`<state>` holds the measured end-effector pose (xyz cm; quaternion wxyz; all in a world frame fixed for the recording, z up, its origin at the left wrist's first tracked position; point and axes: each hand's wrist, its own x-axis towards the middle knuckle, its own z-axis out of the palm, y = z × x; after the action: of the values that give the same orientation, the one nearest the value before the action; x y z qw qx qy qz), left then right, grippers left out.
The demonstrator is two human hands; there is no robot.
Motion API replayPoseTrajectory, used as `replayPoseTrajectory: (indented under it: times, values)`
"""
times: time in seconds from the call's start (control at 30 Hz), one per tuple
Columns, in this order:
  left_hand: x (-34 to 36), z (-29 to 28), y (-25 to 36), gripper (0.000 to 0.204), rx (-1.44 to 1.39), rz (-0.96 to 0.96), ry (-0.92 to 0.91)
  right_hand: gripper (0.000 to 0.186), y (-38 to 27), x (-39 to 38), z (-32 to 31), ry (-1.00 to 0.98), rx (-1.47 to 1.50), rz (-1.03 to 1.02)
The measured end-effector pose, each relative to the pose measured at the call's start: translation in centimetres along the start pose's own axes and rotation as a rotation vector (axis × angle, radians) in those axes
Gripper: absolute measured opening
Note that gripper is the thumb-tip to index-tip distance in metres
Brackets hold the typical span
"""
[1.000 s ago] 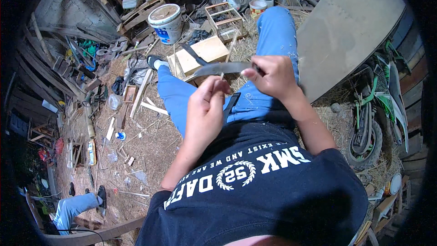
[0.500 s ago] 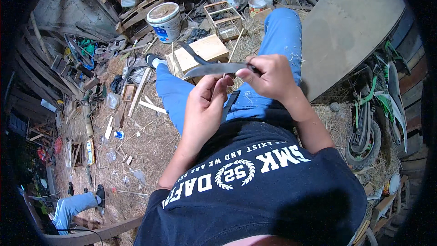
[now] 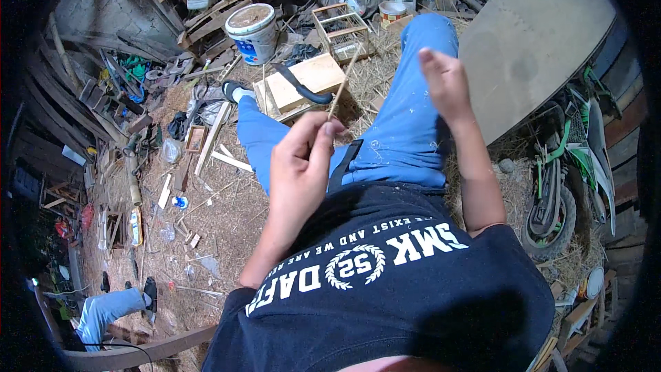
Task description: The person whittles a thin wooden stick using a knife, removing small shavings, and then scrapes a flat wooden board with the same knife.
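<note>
A thin wooden stick (image 3: 342,87) stands up at a slant from my left hand (image 3: 301,160), pinched between its thumb and fingers in front of my lap. Over by my right knee, my right hand (image 3: 447,89) is raised and somewhat blurred. Its grip is turned from sight, and no knife shows in it. Beyond the stick, a pale wooden block (image 3: 317,74) lies on the ground between my legs, with a dark curved object (image 3: 301,85) across its top.
A white bucket (image 3: 250,31) and a small wooden-barred cage (image 3: 342,31) stand past the block. A large board (image 3: 530,41) leans at the right, near a green and white motorbike (image 3: 568,165). Wood scraps litter the left floor, and another person's leg (image 3: 113,313) shows lower left.
My right hand has moved right and away from my left hand. The knife blade seen across my hands earlier is out of sight, and the stick in my left hand now shows plainly.
</note>
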<state>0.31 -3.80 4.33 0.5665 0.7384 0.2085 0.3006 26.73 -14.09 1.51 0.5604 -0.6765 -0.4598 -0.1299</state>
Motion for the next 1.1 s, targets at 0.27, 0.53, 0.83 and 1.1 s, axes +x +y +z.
replayPoseTrajectory:
  times: [0.27,0.53,0.83,1.1]
  values:
    - [0.0,0.5,-0.8,0.013,-0.051,-0.019,-0.097,0.062,-6.0,-2.3,2.3,-0.266,-0.126,-0.413]
    - [-0.5,1.0,-0.8,0.008,0.079,0.245,-0.046,0.061,-5.0,-2.1,2.7,-0.142,-0.195,-0.43]
    - [-0.2,1.0,-1.4,0.012,-0.009,0.139,-0.015,0.061,-2.4,-1.6,0.8,-0.119,0.014,-0.12]
    - [-0.6,1.3,-1.6,0.011,0.04,0.167,-0.034,0.058,-5.7,-2.6,2.2,-0.156,-0.099,-0.44]
